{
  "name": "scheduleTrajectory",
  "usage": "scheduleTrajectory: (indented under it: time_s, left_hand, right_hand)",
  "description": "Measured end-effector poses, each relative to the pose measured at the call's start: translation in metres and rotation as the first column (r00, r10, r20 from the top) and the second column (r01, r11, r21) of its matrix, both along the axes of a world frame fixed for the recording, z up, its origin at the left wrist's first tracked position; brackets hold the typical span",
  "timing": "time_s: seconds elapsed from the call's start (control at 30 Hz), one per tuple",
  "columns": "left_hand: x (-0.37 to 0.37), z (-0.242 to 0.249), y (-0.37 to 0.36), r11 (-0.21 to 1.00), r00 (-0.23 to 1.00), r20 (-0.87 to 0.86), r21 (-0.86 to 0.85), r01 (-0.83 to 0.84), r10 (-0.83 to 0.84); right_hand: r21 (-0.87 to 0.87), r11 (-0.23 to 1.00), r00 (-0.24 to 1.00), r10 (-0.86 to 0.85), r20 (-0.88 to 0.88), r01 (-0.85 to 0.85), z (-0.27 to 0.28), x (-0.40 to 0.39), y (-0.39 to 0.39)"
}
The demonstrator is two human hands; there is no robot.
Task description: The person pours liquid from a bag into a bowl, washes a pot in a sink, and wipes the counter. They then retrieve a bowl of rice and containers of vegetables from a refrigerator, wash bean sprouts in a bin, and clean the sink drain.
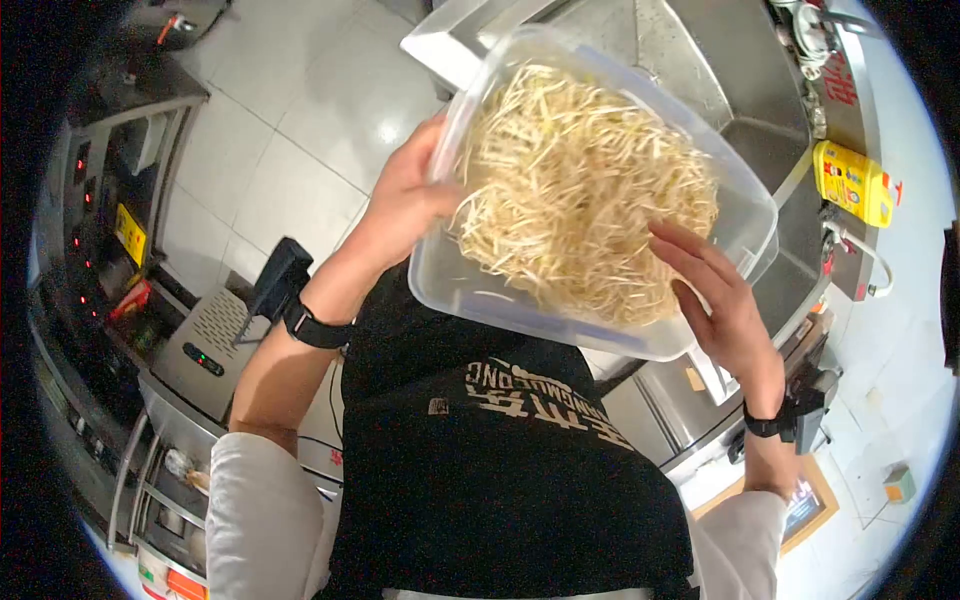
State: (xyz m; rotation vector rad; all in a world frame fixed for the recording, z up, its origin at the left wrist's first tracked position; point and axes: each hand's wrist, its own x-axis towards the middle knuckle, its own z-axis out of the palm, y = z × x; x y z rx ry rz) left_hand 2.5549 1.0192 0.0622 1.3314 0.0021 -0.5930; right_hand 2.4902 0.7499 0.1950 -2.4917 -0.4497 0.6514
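A clear plastic container [455, 285], tilted, is filled with a heap of pale bean sprouts [560, 190]. My left hand [410, 185] grips its left side, with the thumb over the rim and the other fingers mostly hidden behind the wall. On the right, my right hand [715, 300] reaches over the near right side. Its fingers are apart and rest at the edge of the sprouts. Whether the fingertips press into the heap is hard to make out.
Behind the container is a stainless steel sink [685, 60]. A yellow bottle [852, 185] stands by the wall at right, near a white hooked tube [870, 250]. Steel kitchen equipment [205, 350] with lit displays lines the left, beside the tiled floor [270, 130].
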Motion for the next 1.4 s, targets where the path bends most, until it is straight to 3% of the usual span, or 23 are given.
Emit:
scheduleTrajectory:
  time_s: [0.03,0.07,0.13,0.17,0.2,0.27,0.37,0.4,0.5,0.53,0.6,0.67,0.7,0.77,0.9,0.97,1.0,1.07,1.13,1.27,1.33,1.4]
  left_hand:
    - [0.0,0.003,0.001,0.998,0.987,-0.15,-0.009,-0.064,0.062]
    - [0.001,0.001,0.001,0.999,0.99,-0.131,-0.006,-0.053,0.051]
    - [0.008,-0.004,-0.001,0.999,0.987,-0.163,-0.038,-0.003,-0.004]
    - [0.009,-0.003,0.005,0.999,0.989,-0.149,-0.043,0.012,-0.019]
    - [0.012,0.0,0.007,0.998,0.978,-0.207,-0.048,0.027,-0.036]
    - [0.012,0.007,0.011,0.998,0.966,-0.253,-0.052,0.046,-0.058]
    - [0.004,0.018,0.045,0.996,0.975,-0.207,0.034,-0.079,0.084]
    - [0.007,0.02,0.055,0.99,0.966,-0.218,0.02,-0.139,0.14]
    - [0.022,0.017,0.08,0.996,0.984,-0.155,0.023,-0.085,0.088]
    - [0.027,0.021,0.079,0.989,0.971,-0.196,0.072,-0.128,0.14]
    - [0.038,0.024,0.08,0.98,0.96,-0.215,0.115,-0.16,0.182]
    - [0.039,0.015,0.084,0.976,0.958,-0.196,0.097,-0.193,0.209]
    - [0.04,0.011,0.088,0.977,0.959,-0.198,0.101,-0.187,0.204]
    - [0.04,0.006,0.095,0.966,0.945,-0.2,0.067,-0.25,0.259]
    - [0.027,0.028,0.096,0.943,0.936,-0.164,0.174,-0.284,0.312]
    - [0.021,0.037,0.081,0.906,0.905,-0.156,0.229,-0.357,0.396]
    - [0.014,0.041,0.075,0.865,0.869,-0.147,0.265,-0.425,0.472]
    - [0.008,0.041,0.073,0.864,0.886,-0.116,0.309,-0.397,0.449]
    - [0.009,0.045,0.061,0.789,0.839,-0.09,0.406,-0.461,0.537]
    - [0.005,0.035,0.08,0.807,0.875,-0.108,0.452,-0.38,0.472]
    - [0.004,0.032,0.087,0.765,0.844,-0.111,0.497,-0.41,0.524]
    - [0.001,0.028,0.101,0.722,0.813,-0.117,0.541,-0.43,0.571]
  right_hand:
    - [0.007,0.994,0.993,-0.113,0.014,0.113,0.003,-0.008,-0.009]
    - [0.019,0.974,0.973,-0.228,0.022,0.228,0.004,-0.016,-0.019]
    - [-0.037,0.936,0.918,-0.336,0.21,0.35,-0.001,-0.031,-0.05]
    - [0.019,0.876,0.831,-0.464,0.307,0.482,-0.009,-0.041,-0.059]
    - [0.124,0.728,0.69,-0.68,0.247,0.674,-0.012,-0.05,-0.065]
    - [0.195,0.54,0.517,-0.842,0.158,0.819,-0.015,-0.069,-0.09]
    - [0.294,0.501,0.461,-0.865,0.195,0.814,-0.026,-0.096,-0.106]
    - [0.225,0.505,0.463,-0.859,0.217,0.833,-0.023,-0.096,-0.104]
    - [0.254,0.523,0.484,-0.851,0.202,0.813,-0.048,-0.084,-0.114]
    - [0.233,0.522,0.491,-0.852,0.179,0.82,-0.056,-0.073,-0.117]
    - [0.214,0.606,0.583,-0.796,0.166,0.766,-0.071,-0.049,-0.125]
    - [0.205,0.707,0.622,-0.699,0.355,0.677,-0.109,-0.031,-0.155]
    - [0.206,0.701,0.618,-0.704,0.35,0.682,-0.121,-0.019,-0.167]
    - [0.158,0.648,0.623,-0.761,0.181,0.745,-0.149,0.002,-0.19]
    - [0.02,0.629,0.624,-0.775,0.104,0.778,-0.241,0.01,-0.242]
    - [-0.1,0.493,0.502,-0.857,0.114,0.864,-0.299,0.011,-0.258]
    - [-0.096,0.504,0.512,-0.855,0.089,0.858,-0.318,0.009,-0.26]
    - [-0.218,0.343,0.339,-0.939,-0.058,0.913,-0.346,0.009,-0.256]
    - [-0.195,0.388,0.396,-0.918,0.004,0.901,-0.384,0.015,-0.251]
    - [0.01,0.471,0.471,-0.881,-0.048,0.882,-0.412,0.053,-0.224]
    - [0.209,0.518,0.528,-0.849,0.012,0.829,-0.423,0.068,-0.216]
    - [0.255,0.454,0.475,-0.88,-0.024,0.854,-0.432,0.085,-0.199]
